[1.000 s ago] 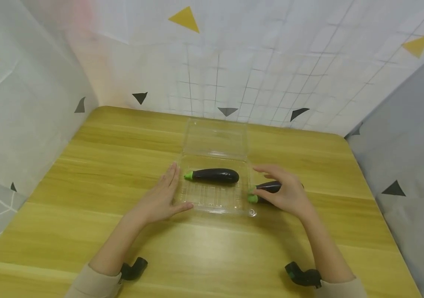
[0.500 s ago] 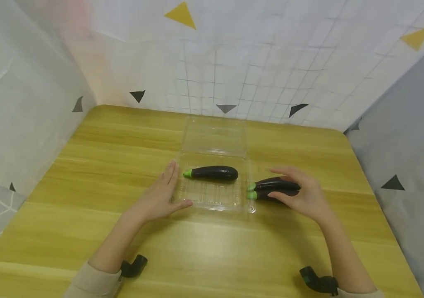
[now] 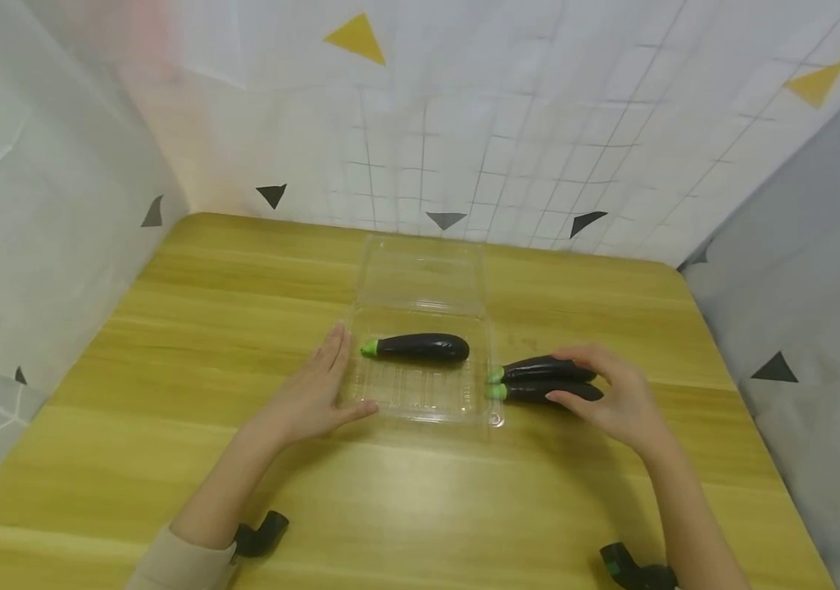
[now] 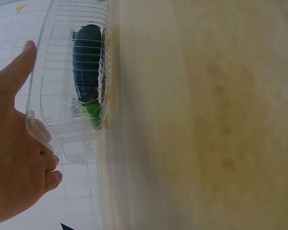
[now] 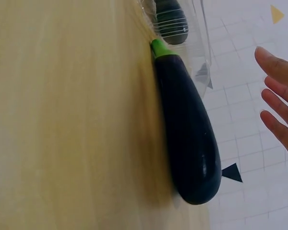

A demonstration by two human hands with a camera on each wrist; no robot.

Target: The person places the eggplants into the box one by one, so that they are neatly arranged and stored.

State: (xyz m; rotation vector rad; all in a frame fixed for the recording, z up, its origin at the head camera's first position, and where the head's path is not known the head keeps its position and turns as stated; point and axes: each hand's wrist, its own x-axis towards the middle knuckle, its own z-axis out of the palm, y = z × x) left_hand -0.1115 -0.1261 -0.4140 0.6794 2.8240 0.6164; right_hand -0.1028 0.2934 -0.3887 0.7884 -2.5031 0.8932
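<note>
A clear plastic clamshell box (image 3: 412, 397) lies open on the table, holding one dark eggplant (image 3: 423, 347) with a green stem end. My left hand (image 3: 309, 401) rests against the box's left side, with the thumb straight along the front rim. Just right of the box, a far eggplant (image 3: 538, 368) and a near eggplant (image 3: 533, 392) lie side by side, stems toward it. Over their blunt ends is my right hand (image 3: 622, 406), thumb and fingers parted. The right wrist view shows those fingertips (image 5: 265, 52) well above an eggplant (image 5: 187, 124).
The box's clear lid (image 3: 421, 274) is folded back toward the wall. Beneath everything is a wood-grain table (image 3: 420, 500), its back edge against a white patterned wall sheet (image 3: 464, 123). Black curved wrist pieces sit at the left forearm (image 3: 213, 500) and right forearm (image 3: 685, 500).
My right hand has moved right along the eggplant pair, from near their stems to their blunt ends, uncovering more of them. The left hand has stayed at the box.
</note>
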